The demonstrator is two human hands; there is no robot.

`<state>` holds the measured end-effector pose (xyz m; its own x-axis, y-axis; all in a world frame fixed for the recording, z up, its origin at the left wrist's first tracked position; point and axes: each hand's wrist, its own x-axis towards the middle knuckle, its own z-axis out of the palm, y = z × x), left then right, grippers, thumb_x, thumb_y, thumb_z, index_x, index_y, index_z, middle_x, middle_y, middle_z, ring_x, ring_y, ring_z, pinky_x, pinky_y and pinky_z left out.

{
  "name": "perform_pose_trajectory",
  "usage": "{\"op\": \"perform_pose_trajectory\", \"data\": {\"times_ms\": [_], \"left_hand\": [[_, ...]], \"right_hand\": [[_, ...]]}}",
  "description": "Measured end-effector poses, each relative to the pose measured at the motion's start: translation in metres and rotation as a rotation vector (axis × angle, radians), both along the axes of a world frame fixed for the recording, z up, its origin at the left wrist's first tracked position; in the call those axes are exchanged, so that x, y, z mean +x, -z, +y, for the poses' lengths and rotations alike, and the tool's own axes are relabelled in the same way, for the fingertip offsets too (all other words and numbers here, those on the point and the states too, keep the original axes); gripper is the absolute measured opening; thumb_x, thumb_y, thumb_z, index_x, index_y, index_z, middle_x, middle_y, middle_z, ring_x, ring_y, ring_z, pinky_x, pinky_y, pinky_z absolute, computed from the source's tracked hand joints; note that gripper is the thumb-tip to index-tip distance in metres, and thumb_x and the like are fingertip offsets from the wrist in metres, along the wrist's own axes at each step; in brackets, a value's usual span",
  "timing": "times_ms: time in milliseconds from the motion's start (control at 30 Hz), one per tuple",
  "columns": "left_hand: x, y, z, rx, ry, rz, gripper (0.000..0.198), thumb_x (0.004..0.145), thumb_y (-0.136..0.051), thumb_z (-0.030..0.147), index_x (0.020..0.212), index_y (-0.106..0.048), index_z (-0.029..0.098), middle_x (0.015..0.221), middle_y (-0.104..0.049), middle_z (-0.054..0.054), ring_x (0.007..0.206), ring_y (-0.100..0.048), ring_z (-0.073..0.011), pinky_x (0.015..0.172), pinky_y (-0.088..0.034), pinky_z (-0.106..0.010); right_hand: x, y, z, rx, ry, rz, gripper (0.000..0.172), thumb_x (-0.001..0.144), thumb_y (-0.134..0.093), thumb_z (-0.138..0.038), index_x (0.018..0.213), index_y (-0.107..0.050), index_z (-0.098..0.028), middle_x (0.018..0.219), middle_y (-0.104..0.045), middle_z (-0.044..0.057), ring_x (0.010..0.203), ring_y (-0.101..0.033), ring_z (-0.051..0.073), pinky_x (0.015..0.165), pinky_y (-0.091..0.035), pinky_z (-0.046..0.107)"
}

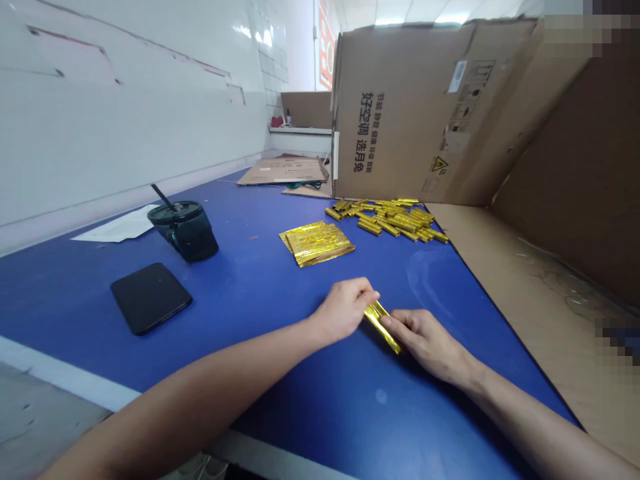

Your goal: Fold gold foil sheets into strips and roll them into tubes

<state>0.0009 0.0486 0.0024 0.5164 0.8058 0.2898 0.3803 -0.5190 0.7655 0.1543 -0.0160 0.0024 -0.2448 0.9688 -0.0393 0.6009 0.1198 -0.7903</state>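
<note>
Left forearm point(215, 390): reaching in from the lower left, behind the left fingers.
Right forearm point(530, 407): slanting in from the lower right, behind the right fingers.
Left hand point(345, 308): fingers curled inward, pinching the far end of a gold strip point(384, 335).
Right hand point(425, 343): thumb pressed on top of the strip near the middle, pinching; other fingertips mostly hidden.
Strip position: between both sets of fingers, near end jutting past the right thumb; resting or lifted, cannot tell.
Blue table point(310, 393): spread beneath the fingers.
Gold sheets point(320, 243): just beyond the left fingers, flat, overlapping.
Gold rolls point(400, 220): farther beyond the fingers, heaped loosely before a cardboard box point(410, 113).
Black phone point(150, 299): well left of the left fingers, lying flat.
Dark cup point(193, 233): beyond the phone, well left of the fingers, straw point(163, 197) tilted.
</note>
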Motion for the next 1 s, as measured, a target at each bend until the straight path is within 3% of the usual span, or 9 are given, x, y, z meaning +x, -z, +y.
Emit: {"op": "perform_pose_trajectory", "data": {"times_ms": [133, 333, 467, 600, 733, 833, 1000], "left_hand": [[-0.004, -0.001, 0.015, -0.045, -0.100, -0.016, 0.023, 0.078, -0.043, 0.031, 0.061, -0.047, 0.016, 0.047, -0.041, 0.006, 0.047, -0.041, -0.0084, 0.049, -0.030, -0.020], [-0.005, -0.004, 0.015, -0.087, -0.077, -0.035, 0.023, 0.078, -0.042, 0.030, 0.061, -0.046, 0.016, 0.046, -0.040, 0.006, 0.044, -0.039, -0.0077, 0.047, -0.030, -0.020], [-0.005, -0.004, 0.011, -0.154, -0.003, -0.070, 0.024, 0.077, -0.044, 0.034, 0.062, -0.045, 0.016, 0.047, -0.040, 0.006, 0.043, -0.038, -0.0065, 0.045, -0.030, -0.019], [0.002, -0.002, 0.000, -0.345, 0.108, -0.287, 0.027, 0.072, -0.051, 0.042, 0.071, -0.044, 0.015, 0.053, -0.045, 0.005, 0.044, -0.042, -0.0066, 0.043, -0.034, -0.018], [0.008, 0.002, -0.008, -0.421, 0.180, -0.399, 0.024, 0.070, -0.055, 0.036, 0.069, -0.044, 0.014, 0.057, -0.045, 0.004, 0.047, -0.042, -0.0063, 0.046, -0.037, -0.019], [0.007, 0.002, -0.007, -0.370, 0.192, -0.301, 0.017, 0.073, -0.050, 0.030, 0.068, -0.045, 0.014, 0.057, -0.043, 0.004, 0.049, -0.041, -0.0065, 0.047, -0.036, -0.018], [0.000, -0.006, -0.012, -0.281, 0.449, 0.094, 0.006, 0.072, -0.047, 0.019, 0.070, -0.050, 0.015, 0.063, -0.047, 0.003, 0.059, -0.043, -0.0086, 0.055, -0.036, -0.019]], "right_hand": [[0.000, 0.000, 0.001, -0.010, 0.043, 0.031, 0.041, 0.082, -0.031, -0.048, 0.055, -0.038, -0.019, 0.047, -0.032, -0.006, 0.043, -0.025, 0.007, 0.039, -0.022, 0.021], [0.000, 0.002, -0.001, 0.066, 0.094, -0.008, 0.039, 0.082, -0.032, -0.047, 0.056, -0.039, -0.018, 0.049, -0.031, -0.006, 0.045, -0.026, 0.008, 0.041, -0.022, 0.021], [0.001, 0.003, -0.001, 0.010, 0.049, 0.017, 0.037, 0.081, -0.036, -0.047, 0.057, -0.039, -0.018, 0.051, -0.031, -0.006, 0.046, -0.026, 0.007, 0.041, -0.022, 0.021], [-0.001, 0.004, 0.000, 0.041, 0.043, 0.101, 0.035, 0.081, -0.039, -0.045, 0.057, -0.038, -0.018, 0.052, -0.029, -0.006, 0.047, -0.025, 0.008, 0.043, -0.022, 0.021], [-0.003, 0.002, 0.000, 0.049, 0.052, 0.178, 0.034, 0.081, -0.038, -0.045, 0.062, -0.045, -0.017, 0.052, -0.030, -0.006, 0.048, -0.026, 0.008, 0.043, -0.024, 0.021], [-0.004, -0.002, -0.001, 0.046, 0.068, 0.162, 0.034, 0.080, -0.040, -0.045, 0.064, -0.047, -0.016, 0.055, -0.037, -0.005, 0.050, -0.031, 0.008, 0.045, -0.027, 0.021], [-0.003, -0.001, -0.003, 0.136, 0.120, 0.139, 0.031, 0.079, -0.044, -0.045, 0.065, -0.046, -0.017, 0.057, -0.039, -0.004, 0.053, -0.034, 0.009, 0.047, -0.030, 0.021]]}}
